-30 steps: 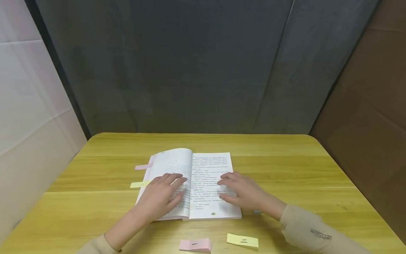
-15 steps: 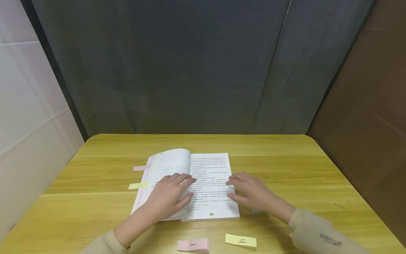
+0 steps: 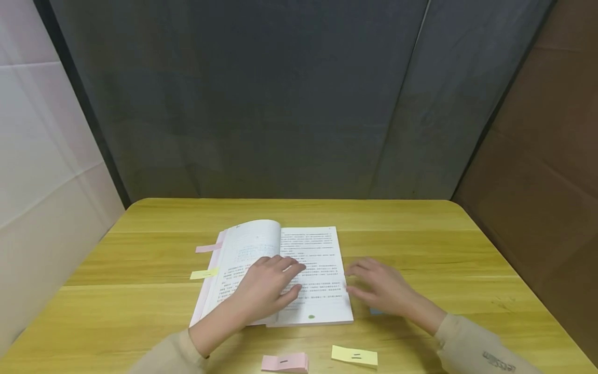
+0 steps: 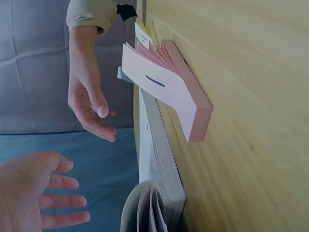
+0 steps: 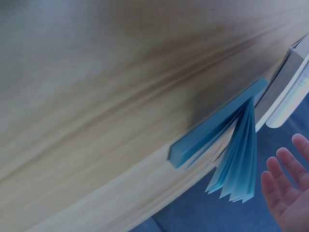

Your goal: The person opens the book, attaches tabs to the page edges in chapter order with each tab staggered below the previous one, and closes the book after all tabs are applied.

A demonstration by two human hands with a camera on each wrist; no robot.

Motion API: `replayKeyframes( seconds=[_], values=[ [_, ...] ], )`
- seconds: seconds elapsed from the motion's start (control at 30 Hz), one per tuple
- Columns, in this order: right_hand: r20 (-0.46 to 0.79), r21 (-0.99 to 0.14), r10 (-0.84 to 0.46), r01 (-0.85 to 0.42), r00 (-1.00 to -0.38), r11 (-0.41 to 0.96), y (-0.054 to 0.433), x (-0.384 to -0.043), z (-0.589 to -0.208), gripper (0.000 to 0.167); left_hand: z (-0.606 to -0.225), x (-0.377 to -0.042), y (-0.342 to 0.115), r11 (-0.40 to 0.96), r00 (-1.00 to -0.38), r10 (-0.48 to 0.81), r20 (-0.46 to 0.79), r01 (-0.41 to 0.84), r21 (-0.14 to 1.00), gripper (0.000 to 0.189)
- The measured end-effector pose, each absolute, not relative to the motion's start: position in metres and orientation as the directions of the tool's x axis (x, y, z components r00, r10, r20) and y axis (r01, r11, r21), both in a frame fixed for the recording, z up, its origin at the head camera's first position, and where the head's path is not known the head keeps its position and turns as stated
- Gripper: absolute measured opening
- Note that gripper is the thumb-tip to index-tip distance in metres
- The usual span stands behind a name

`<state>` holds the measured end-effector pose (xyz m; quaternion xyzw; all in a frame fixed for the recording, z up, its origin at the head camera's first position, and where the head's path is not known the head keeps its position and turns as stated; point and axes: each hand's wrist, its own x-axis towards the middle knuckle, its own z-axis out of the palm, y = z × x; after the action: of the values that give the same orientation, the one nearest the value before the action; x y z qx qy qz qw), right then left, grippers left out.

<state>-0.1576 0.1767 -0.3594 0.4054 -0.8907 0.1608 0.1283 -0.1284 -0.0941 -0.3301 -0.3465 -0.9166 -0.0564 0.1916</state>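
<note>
An open book (image 3: 310, 244) with printed pages lies on the wooden table; a pink tab (image 3: 208, 248) and a yellow tab (image 3: 203, 274) stick out of its left edge. Over the book's middle is my left hand (image 3: 263, 291), holding nothing; the left wrist view shows its fingers (image 4: 63, 199) extended, apart from the pages. Beside the book's right edge hovers my right hand (image 3: 385, 288), fingers loosely bent and free of any object. Mostly hidden under it is a blue sticky-note pad (image 3: 376, 311), which the right wrist view shows with its sheets fanned.
In front of the book lie a pink sticky-note pad (image 3: 286, 362) with one stroke on it and a yellow sticky-note pad (image 3: 354, 356) with two strokes. A dark cloth partition (image 3: 280, 104) stands behind the table (image 3: 397, 218), with more cloth panels at both sides.
My left hand has moved right, from the left page toward the book's middle. The right hand has drawn away from the right page to beyond the book's edge.
</note>
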Motion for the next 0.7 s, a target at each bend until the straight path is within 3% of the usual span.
replayKeyframes(
  seconds=[0.37, 0.7],
  values=[
    [0.381, -0.156, -0.664, -0.753, -0.643, 0.64, 0.193, -0.157, -0.365, 0.025, -0.332, -0.131, -0.079, 0.727, -0.673, 0.66, 0.334, 0.684, -0.057, 0.032],
    [0.368, -0.141, -0.646, -0.727, -0.669, 0.672, 0.208, -0.155, -0.369, 0.024, -0.329, -0.133, -0.054, 0.679, -0.623, 0.722, 0.301, 0.721, -0.134, 0.03]
  ],
)
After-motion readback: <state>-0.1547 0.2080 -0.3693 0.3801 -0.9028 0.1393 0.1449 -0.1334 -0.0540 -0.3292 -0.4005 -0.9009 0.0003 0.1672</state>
